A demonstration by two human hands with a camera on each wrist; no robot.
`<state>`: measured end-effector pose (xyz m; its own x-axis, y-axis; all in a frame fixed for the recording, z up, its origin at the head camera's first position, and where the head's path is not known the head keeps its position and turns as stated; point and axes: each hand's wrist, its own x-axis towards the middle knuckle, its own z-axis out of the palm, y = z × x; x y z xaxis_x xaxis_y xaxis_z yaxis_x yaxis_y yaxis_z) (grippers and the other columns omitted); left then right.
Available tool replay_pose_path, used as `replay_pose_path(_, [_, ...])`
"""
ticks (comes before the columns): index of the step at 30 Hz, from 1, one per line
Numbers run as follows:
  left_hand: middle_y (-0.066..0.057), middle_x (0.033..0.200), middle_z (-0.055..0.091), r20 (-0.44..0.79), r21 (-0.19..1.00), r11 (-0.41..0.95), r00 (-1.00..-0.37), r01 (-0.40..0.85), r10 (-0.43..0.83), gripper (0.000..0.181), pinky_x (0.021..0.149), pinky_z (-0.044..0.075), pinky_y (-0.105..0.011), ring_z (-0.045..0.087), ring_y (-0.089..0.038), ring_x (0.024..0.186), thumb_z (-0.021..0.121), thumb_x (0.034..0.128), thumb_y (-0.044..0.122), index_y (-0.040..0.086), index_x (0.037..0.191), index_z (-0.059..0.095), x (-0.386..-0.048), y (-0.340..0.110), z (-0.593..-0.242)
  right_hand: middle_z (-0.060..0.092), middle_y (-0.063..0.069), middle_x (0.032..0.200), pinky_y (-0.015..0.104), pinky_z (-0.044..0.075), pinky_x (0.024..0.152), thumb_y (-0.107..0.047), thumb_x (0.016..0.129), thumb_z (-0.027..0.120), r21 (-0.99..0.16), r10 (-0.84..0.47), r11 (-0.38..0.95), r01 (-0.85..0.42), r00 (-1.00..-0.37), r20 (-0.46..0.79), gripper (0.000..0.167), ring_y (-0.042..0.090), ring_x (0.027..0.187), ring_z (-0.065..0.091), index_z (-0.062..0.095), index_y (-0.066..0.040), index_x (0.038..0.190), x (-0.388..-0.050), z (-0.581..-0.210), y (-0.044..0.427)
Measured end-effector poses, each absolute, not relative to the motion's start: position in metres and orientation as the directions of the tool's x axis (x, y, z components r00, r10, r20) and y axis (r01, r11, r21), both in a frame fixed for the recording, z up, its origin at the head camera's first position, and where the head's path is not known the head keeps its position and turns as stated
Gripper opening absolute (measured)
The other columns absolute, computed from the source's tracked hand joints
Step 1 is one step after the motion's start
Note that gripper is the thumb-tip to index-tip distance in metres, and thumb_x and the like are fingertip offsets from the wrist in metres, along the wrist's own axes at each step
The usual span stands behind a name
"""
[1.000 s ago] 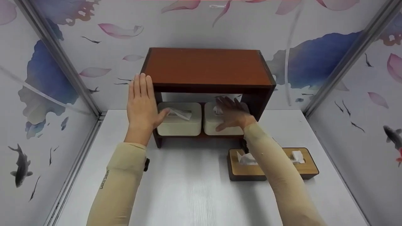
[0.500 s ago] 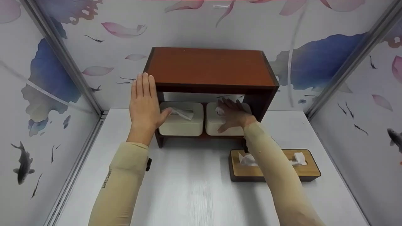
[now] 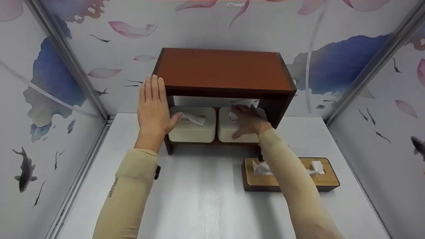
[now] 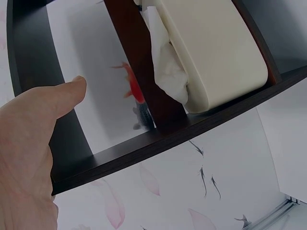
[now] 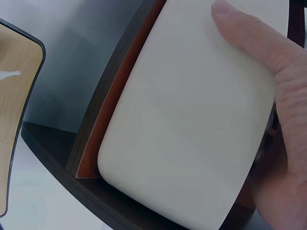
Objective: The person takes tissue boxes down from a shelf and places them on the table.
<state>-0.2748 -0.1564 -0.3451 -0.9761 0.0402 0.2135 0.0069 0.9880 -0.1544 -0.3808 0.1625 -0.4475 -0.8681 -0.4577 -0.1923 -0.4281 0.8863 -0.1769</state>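
Touching shelf [image 3: 222, 69], left hand [image 3: 153, 111] flat, right hand [image 3: 249, 122] spread on cream tissue box [image 5: 182, 110], seemingly relaxed

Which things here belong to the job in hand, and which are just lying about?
Job:
left hand, at the brown shelf
right hand, touching the right cream tissue box
left cream tissue box, probably

Lying about:
wood-topped tissue box, on the white table

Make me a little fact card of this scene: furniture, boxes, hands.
Shelf: reddish-brown top, on white table
Inside: left cream tissue box, right cream tissue box, side by side
Left hand: straight fingers at shelf's left edge
Right hand: thumb on right cream tissue box
Outside: wooden-topped tissue box, partly behind right sleeve
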Motion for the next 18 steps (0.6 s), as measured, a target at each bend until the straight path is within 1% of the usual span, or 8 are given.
replay_pose_path(7, [-0.022,0.162,-0.012,0.221,-0.157,0.988,-0.975,0.006,0.041,0.12,0.125,-0.004,-0.046,-0.011,-0.036,0.152,0.048,0.0863,0.073,-0.002,0.151,-0.02,-0.2751,-0.1565,-0.3454,0.014,0.009,0.164,0.047,0.0,0.125,-0.056,0.07,0.081,-0.192,-0.478,0.875,-0.445,-0.859,-0.186,0.118,0.028,0.153,0.008,0.012,-0.02,0.158,-0.3805,-0.4465,0.1618])
replay_pose_path(10, [-0.022,0.162,-0.013,0.222,-0.157,0.988,-0.974,0.004,0.039,0.12,0.126,-0.004,-0.046,-0.011,-0.036,0.152,0.048,0.0861,0.073,-0.002,0.151,-0.02,-0.2749,-0.1565,-0.3453,0.015,0.01,0.163,0.048,0.005,0.125,-0.058,0.069,0.08,-0.184,-0.477,0.875,-0.447,-0.861,-0.179,0.118,0.03,0.152,0.009,0.012,-0.02,0.158,-0.3806,-0.4474,0.1618])
replay_pose_path(14, [-0.022,0.162,-0.012,0.218,-0.149,0.989,-0.975,0.012,0.044,0.12,0.125,-0.004,-0.045,-0.011,-0.036,0.152,0.048,0.0863,0.073,-0.002,0.151,-0.019,-0.2754,-0.1559,-0.3454,0.015,0.008,0.164,0.048,0.011,0.124,-0.06,0.068,0.079,-0.164,-0.456,0.887,-0.431,-0.873,-0.173,0.117,0.029,0.152,0.01,0.014,-0.023,0.158,-0.3792,-0.4483,0.1624])
replay_pose_path(18, [-0.022,0.162,-0.012,0.217,-0.151,0.988,-0.975,0.008,0.041,0.12,0.125,-0.004,-0.045,-0.011,-0.036,0.152,0.048,0.0863,0.073,-0.002,0.151,-0.019,-0.2752,-0.1572,-0.3455,0.016,0.008,0.164,0.051,0.013,0.123,-0.061,0.067,0.079,-0.156,-0.464,0.883,-0.443,-0.874,-0.144,0.118,0.03,0.152,0.011,0.015,-0.021,0.158,-0.3756,-0.4476,0.16])
